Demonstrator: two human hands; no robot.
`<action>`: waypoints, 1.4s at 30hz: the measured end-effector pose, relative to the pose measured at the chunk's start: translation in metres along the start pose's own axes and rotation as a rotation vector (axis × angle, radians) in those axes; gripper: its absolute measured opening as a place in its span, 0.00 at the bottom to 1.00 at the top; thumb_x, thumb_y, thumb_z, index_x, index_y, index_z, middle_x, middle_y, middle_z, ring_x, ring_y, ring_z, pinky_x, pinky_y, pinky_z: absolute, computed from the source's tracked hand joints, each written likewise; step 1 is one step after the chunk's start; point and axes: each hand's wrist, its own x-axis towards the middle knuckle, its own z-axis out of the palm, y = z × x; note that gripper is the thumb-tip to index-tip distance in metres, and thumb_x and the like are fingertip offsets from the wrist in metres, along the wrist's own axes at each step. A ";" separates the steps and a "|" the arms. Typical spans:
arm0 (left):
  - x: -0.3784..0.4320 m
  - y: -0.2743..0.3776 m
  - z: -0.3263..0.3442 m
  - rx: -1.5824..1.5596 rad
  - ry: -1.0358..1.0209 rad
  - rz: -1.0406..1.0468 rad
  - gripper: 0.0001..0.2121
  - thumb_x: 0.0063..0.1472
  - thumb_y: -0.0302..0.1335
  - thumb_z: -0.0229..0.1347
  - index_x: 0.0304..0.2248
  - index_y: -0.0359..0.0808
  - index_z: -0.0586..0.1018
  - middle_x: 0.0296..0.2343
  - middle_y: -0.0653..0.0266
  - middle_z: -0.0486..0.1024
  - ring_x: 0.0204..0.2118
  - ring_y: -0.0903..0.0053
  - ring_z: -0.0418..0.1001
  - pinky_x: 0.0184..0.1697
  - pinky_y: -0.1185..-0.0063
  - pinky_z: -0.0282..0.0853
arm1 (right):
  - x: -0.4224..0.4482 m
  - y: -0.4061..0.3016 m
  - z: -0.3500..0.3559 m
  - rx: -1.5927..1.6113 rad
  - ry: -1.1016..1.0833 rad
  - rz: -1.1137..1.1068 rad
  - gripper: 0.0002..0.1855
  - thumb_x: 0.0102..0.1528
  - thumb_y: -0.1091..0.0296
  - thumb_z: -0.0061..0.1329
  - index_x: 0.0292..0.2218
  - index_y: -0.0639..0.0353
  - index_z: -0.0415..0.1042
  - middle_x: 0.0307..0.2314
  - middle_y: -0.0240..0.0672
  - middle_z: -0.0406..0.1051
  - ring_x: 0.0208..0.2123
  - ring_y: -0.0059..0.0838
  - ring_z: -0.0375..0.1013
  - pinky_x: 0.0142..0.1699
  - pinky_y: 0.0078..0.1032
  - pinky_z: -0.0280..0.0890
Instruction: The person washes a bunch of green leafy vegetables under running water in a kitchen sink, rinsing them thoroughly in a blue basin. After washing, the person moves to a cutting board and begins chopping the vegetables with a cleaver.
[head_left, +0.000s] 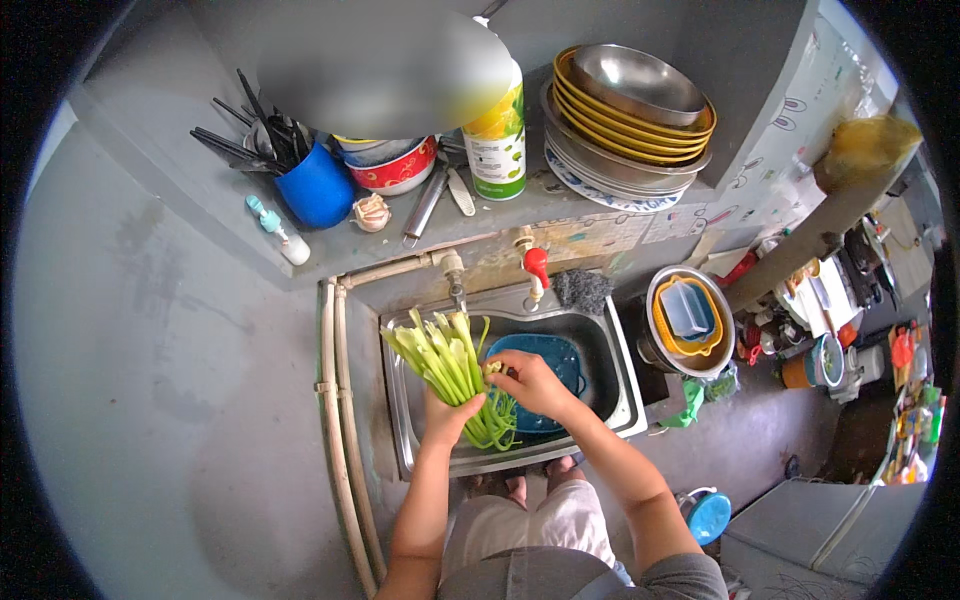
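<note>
My left hand (451, 417) grips a bunch of pale green celery-like stalks (448, 364) above the stainless steel sink (628, 390). Their cut ends fan out towards the wall, and thin stems hang over the near side. Beside the bunch, the thumb and fingers of my right hand (531, 381) pinch a small yellowish-green piece of stalk (493, 368). Whether that piece is still joined to the bunch cannot be made out. Under my right hand, a blue plastic basin (536, 345) sits in the sink, partly hidden by the hand and the stalks.
A metal tap (456, 281) and a red-handled tap (535, 262) project over the sink's back. A dark scouring pad (583, 291) lies on its back corner. Above, the ledge holds a blue utensil cup (315, 187), garlic (372, 213) and stacked bowls (630, 112). Nested baskets (721, 330) stand right.
</note>
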 end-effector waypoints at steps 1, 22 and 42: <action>-0.001 -0.002 0.001 0.008 0.001 0.008 0.23 0.41 0.20 0.56 0.40 0.32 0.65 0.32 0.64 0.69 0.33 0.79 0.69 0.37 0.82 0.65 | -0.001 -0.002 0.002 0.008 0.023 0.029 0.10 0.45 0.73 0.48 0.32 0.65 0.68 0.20 0.41 0.66 0.20 0.27 0.65 0.25 0.23 0.60; -0.004 -0.002 0.014 0.137 -0.024 0.046 0.15 0.42 0.16 0.56 0.34 0.29 0.71 0.30 0.65 0.71 0.32 0.81 0.70 0.35 0.83 0.67 | -0.023 0.024 0.033 0.678 0.293 0.237 0.03 0.46 0.79 0.48 0.26 0.64 0.67 0.20 0.26 0.67 0.24 0.14 0.67 0.31 0.13 0.63; -0.004 0.004 -0.024 0.066 0.212 0.174 0.20 0.45 0.16 0.54 0.40 0.29 0.64 0.29 0.57 0.70 0.31 0.70 0.71 0.37 0.72 0.68 | -0.122 0.305 -0.005 0.249 0.450 1.391 0.24 0.43 0.65 0.52 0.42 0.66 0.64 0.34 0.43 0.68 0.35 0.42 0.68 0.39 0.35 0.65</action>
